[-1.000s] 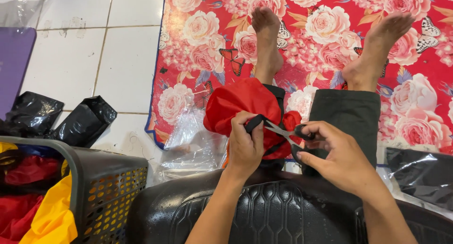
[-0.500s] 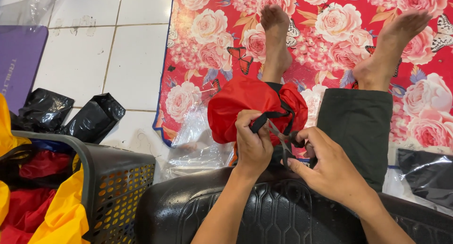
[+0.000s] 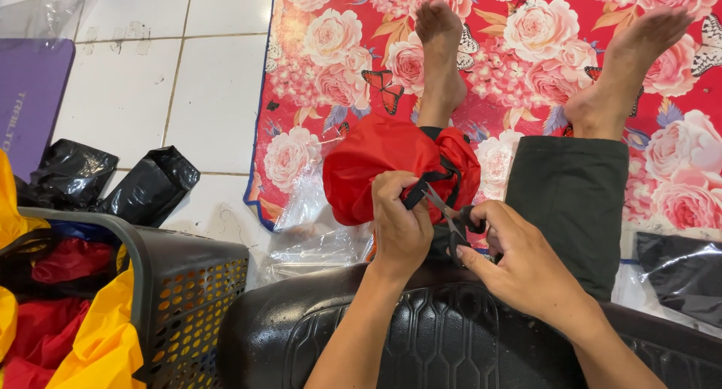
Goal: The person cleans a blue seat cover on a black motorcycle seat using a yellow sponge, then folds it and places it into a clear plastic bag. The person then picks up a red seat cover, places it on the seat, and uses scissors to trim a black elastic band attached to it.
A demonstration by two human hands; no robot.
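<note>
Left hand (image 3: 400, 227) is curled shut, pinching a black strap (image 3: 421, 190) that comes off the red fabric bundle (image 3: 368, 167). Right hand (image 3: 523, 265) is closed around the black handles of small scissors (image 3: 450, 217); the blades point toward 11 o'clock and meet the strap just beside the left fingertips. Cannot tell how far the blades are parted.

The red bundle sits on the person's lap at centre frame, at 12 o'clock from the left hand, touching it. Part of it rests over the dark green trouser leg (image 3: 575, 201), which runs to 3 o'clock of the bundle. Two bare feet (image 3: 440, 58) lie at 12 and 1 o'clock on a red floral mat (image 3: 526, 28) with pink roses and butterflies.

A black moulded panel (image 3: 451, 336) with a hexagon pattern spans 6 o'clock under both forearms. A grey mesh basket (image 3: 180, 299) at 8 o'clock holds red and yellow fabric (image 3: 98, 344). Black plastic bags (image 3: 143, 186) lie at 9 o'clock on the white tile floor (image 3: 128, 96), and a purple mat (image 3: 30, 96) sits at 10 o'clock. Clear plastic wrap (image 3: 308, 231) lies just left of the bundle, and another wrapped dark item (image 3: 677, 272) lies at 4 o'clock.
</note>
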